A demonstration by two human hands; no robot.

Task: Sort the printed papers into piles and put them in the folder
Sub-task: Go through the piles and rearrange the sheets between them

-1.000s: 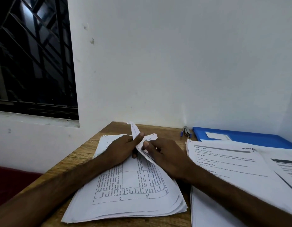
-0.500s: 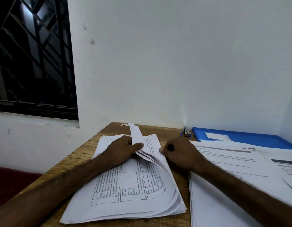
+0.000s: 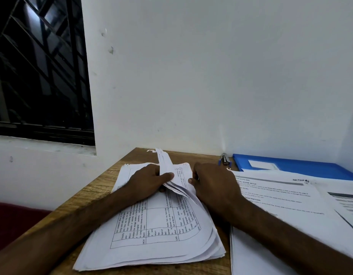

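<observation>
Left hand pinches the lifted sheets above the printed stack; right hand curls just beside them, grip unclear.

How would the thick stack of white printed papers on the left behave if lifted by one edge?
Probably floppy: the thick stack of white printed papers bends upward where the left hand grips its raised sheets. Likely to fan and slide apart, since the loose edges sit staggered at the near right corner. Probably hefty, given its many layers.
</observation>
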